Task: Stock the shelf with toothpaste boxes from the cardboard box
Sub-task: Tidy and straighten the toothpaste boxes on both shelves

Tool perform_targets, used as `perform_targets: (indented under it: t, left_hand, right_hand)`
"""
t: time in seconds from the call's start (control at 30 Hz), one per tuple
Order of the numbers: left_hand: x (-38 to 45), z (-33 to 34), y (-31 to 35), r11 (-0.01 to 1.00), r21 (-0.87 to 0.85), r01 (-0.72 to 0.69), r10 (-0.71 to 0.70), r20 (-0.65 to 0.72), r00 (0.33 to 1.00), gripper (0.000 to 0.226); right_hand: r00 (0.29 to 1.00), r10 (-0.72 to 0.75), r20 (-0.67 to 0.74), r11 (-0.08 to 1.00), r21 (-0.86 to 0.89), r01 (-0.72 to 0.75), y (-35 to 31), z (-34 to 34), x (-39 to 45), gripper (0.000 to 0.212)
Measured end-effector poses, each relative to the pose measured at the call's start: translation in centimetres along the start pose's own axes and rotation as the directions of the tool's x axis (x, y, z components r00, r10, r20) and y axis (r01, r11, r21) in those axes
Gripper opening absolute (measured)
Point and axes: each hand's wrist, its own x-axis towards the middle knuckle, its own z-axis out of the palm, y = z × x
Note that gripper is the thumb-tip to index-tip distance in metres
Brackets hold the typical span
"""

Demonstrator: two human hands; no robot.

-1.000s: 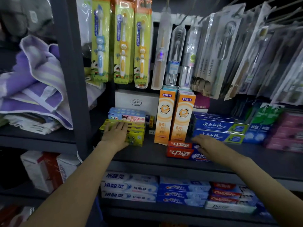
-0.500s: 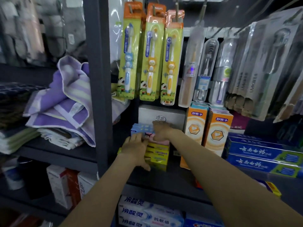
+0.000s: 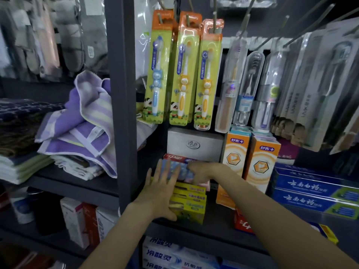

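Dark shelf (image 3: 219, 228) under both hands. Stack of toothpaste boxes (image 3: 189, 202) beneath them: yellow boxes (image 3: 191, 208) lowest, blue box (image 3: 182, 170) above, red box (image 3: 174, 157) on top. Left hand (image 3: 162, 191) spread flat against the stack's left front. Right hand (image 3: 203, 171) curled on the blue box's right end; grip unclear.

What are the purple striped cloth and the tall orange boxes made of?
The purple striped cloth looks like soft woven towel fabric: it droops in folds. The tall orange boxes seem to be glossy printed cardboard, with sharp, straight edges and a slight shine.
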Motion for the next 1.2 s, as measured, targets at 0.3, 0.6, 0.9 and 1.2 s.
perform_targets:
  t: [0.3,0.6,0.9,1.2]
  left_hand:
    - [1.0,-0.1,-0.7,0.998,-0.047,-0.037,0.045,0.174,0.984,0.11]
    - [0.7,-0.7,-0.3,1.0,-0.022,-0.001,0.006,0.242,0.97,0.108]
    - [0.3,-1.1,0.8,0.998,0.023,0.059,-0.063,0.305,0.95,0.104]
    - [0.3,-1.2,1.3,0.995,0.069,0.065,-0.083,0.309,0.947,0.109]
  right_hand:
    - [0.954,0.225,-0.2,0.961,0.207,-0.183,0.2,-2.2,2.3,0.034]
    - [0.966,0.243,-0.093,0.97,-0.001,-0.244,-0.5,-1.2,4.3,0.018]
    - [0.949,0.284,-0.136,0.956,0.117,-0.269,-1.1,-1.2,4.6,0.017]
    - [0.942,0.262,-0.211,0.965,0.066,-0.254,-1.1,-0.2,5.1,0.031]
